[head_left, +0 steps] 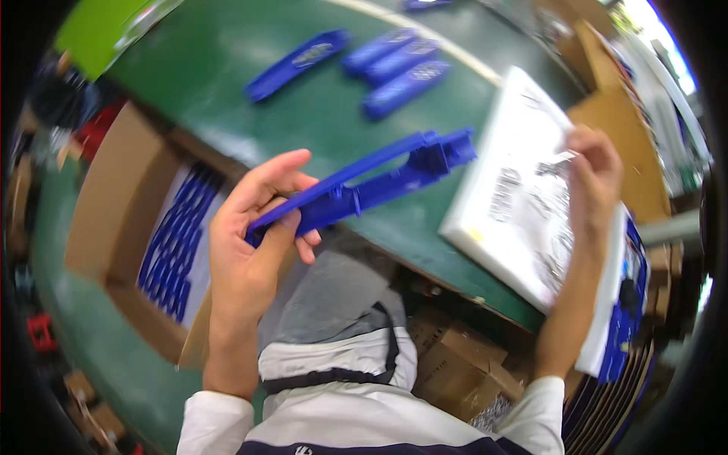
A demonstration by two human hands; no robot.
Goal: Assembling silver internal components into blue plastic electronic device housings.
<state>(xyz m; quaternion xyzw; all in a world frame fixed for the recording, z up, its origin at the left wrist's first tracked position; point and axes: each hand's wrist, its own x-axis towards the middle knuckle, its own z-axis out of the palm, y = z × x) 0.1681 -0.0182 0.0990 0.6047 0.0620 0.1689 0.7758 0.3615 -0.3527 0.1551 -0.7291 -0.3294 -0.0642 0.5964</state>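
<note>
My left hand [250, 235] grips one end of a long, hollow blue plastic shell [364, 193], thumb on the near side. The shell is tilted, its far end rising to the right, with ribs and a notched end showing. To the right, my right hand [595, 178] has its thumb and fingers pinched together over a white foam tray [472, 205]. Something small and pale shows at those fingertips, too blurred to name. Small shiny metal parts [552, 262] lie in loose piles on the tray below that hand.
Several closed blue plastic pieces [406, 87] lie on the green table [205, 68] beyond the shell. An open cardboard box [114, 212] at the left holds rows of blue pieces [178, 243]. More blue parts [618, 334] sit right of the tray. Brown cartons [455, 364] stand below the table edge.
</note>
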